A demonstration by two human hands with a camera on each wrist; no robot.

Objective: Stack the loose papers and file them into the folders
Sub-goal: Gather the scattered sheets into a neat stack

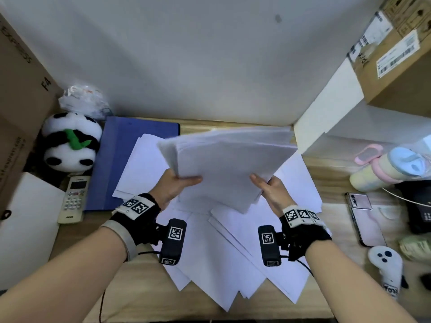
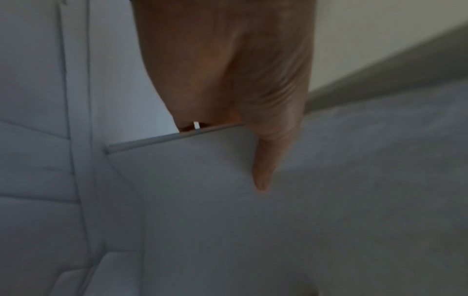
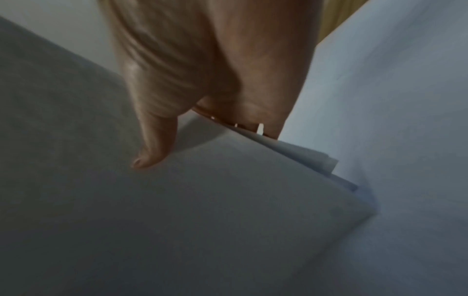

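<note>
1. Two hands hold one thick stack of white paper [image 1: 229,164] in the air above the wooden desk [image 1: 335,231]; we take this stack as our landmark.
2. Its sheets are plain, matte and rectangular, and their edges are not squared: the far left corner fans out, and in the right wrist view several corners [image 3: 326,160] step out from under the top sheet.
3. Our left hand [image 1: 173,186] grips the stack's near left edge, thumb [image 2: 263,166] laid flat on the top sheet and fingers hidden beneath.
4. Our right hand [image 1: 271,190] grips the near right edge the same way, its thumb [image 3: 152,148] pressing on top, fingers curled under the edge.
5. Both wrists wear black straps with checkered marker tags, and both forearms reach forward, palms turned toward each other.
6. Under the stack and toward us, more loose sheets [image 1: 224,264] lie fanned flat on the desk, overlapping with pointed corners.
7. Left of the stack a blue folder [image 1: 121,159] lies flat, partly covered by sheets.
8. Further left of it sit a plush panda [image 1: 70,145] and a white remote [image 1: 73,199].
9. Right of the stack lie a pink phone [image 1: 365,220] and a pastel bottle [image 1: 384,169] on its side.
</note>
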